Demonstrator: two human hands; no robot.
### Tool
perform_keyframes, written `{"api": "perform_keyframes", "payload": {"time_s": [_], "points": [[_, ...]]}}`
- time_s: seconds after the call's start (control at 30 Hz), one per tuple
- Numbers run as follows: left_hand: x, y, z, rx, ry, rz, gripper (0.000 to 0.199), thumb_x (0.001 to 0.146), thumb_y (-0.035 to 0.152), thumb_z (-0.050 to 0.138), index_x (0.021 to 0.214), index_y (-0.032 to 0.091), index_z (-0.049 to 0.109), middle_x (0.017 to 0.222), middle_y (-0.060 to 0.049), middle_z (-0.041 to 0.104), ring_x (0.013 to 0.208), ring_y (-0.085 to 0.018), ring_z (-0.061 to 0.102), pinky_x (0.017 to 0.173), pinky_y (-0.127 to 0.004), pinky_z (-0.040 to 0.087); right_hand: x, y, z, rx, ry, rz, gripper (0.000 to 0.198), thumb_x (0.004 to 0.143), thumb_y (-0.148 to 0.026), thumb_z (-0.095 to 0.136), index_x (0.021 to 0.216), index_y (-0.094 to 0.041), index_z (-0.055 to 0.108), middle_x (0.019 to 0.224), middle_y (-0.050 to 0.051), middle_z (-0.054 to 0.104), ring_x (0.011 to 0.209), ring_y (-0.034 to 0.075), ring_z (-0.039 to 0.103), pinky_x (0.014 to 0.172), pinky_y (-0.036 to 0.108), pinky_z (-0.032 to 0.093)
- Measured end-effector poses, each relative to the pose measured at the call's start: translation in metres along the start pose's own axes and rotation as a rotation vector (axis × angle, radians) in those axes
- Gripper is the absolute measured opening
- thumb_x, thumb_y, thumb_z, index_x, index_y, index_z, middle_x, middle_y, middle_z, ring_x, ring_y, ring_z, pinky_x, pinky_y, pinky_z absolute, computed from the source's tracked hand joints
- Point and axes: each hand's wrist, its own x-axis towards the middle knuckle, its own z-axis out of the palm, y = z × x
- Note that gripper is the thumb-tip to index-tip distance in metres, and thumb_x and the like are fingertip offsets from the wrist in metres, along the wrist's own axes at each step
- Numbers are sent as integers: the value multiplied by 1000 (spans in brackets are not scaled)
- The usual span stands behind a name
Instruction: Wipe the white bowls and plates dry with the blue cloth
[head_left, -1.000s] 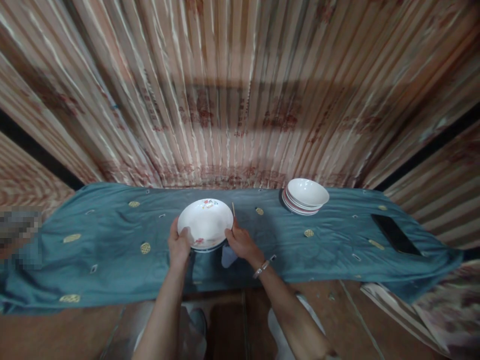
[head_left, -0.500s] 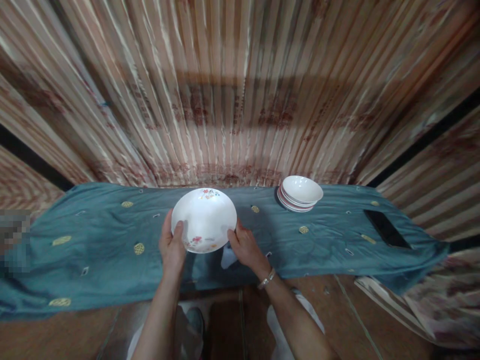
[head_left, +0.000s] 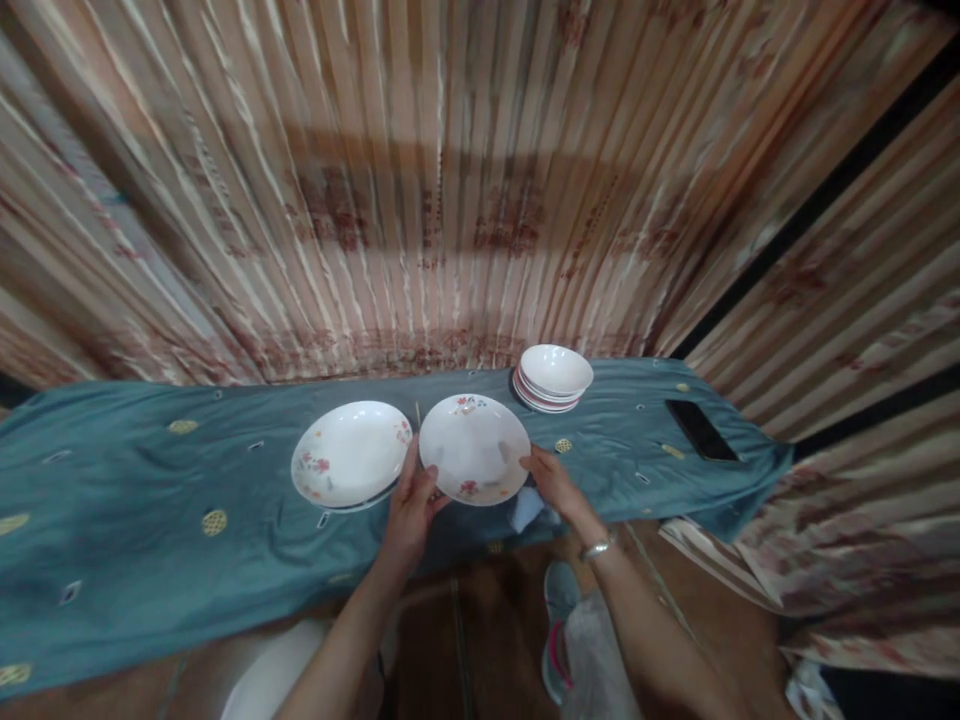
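A white plate (head_left: 475,455) with floral sprigs at its rim is held between both my hands above the table. My left hand (head_left: 411,510) closes on its left side, thumb over the rim. On the right side, my right hand (head_left: 553,482) pinches the rim. Left of it rests another white floral plate (head_left: 352,450), with a second rim showing beneath. My left fingers are close to that plate's right edge; whether they touch it I cannot tell. Under the held plate's lower right lies a crumpled pale blue cloth (head_left: 527,510).
Several white bowls (head_left: 556,370) stand stacked at the back, some with red bands. A dark phone (head_left: 701,430) lies at the table's right end. A teal patterned cloth (head_left: 255,540) covers the narrow table, with a pleated curtain (head_left: 435,200) behind.
My hands and the held plate have moved right relative to the table, and the floral plate on the left now shows. The view has shifted to the right.
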Motion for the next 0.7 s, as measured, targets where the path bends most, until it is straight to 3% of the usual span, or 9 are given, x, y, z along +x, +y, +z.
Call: {"api": "perform_keyframes", "payload": {"time_s": [0.07,0.13,0.23,0.3,0.37,0.47,0.6,0.7], "points": [[3,-7,3,-20,-2,-26,75,75,36,72,145,31,44,152,-10,43,122,-31,58,86,-44,59,-4,-1,-18,-188,1,23,42,81,-55,49,67,-19,63,65,1,65,66,18,58,70,31,46],[5,-14,4,-9,1,-57,72,75,33,73,143,31,47,151,-10,44,117,-30,61,82,-44,61,-8,-6,-37,-343,95,47,47,85,-58,44,64,-20,62,61,2,63,63,18,58,66,29,45],[8,-23,4,28,10,-100,73,75,31,72,143,29,47,143,-10,52,106,-28,67,77,-43,62,-9,-14,-51,-379,401,28,53,92,-58,35,89,-17,70,80,8,72,75,21,65,74,31,48],[10,-28,3,51,-2,-117,73,76,31,72,144,28,45,136,-11,57,102,-27,69,76,-42,62,-7,-14,-45,-365,490,-47,53,94,-54,35,113,-16,66,104,12,73,96,24,66,86,36,49],[11,-30,2,80,-8,-117,74,76,33,71,145,27,44,133,-11,59,101,-28,69,74,-42,62,-6,-10,-29,-385,387,-112,49,95,-48,38,124,-16,61,122,14,68,113,25,61,99,41,46],[13,-30,-1,127,7,-93,72,77,35,71,143,25,47,137,-13,56,102,-28,68,73,-40,62,-8,-3,-3,-498,54,-176,46,93,-39,46,131,-15,58,133,16,61,125,26,55,107,46,43],[14,-29,-5,147,-3,-70,69,78,39,71,142,25,49,143,-13,52,106,-28,66,72,-38,62,-18,-6,14,-671,39,-279,40,96,-28,44,132,-17,57,138,16,56,128,26,52,110,46,41],[14,-31,-7,117,13,-95,67,81,40,68,143,24,47,145,-15,50,105,-27,67,72,-37,62,-20,-8,21,-819,-19,-261,36,95,-19,47,129,-15,58,130,16,61,121,24,57,105,43,46]]}}
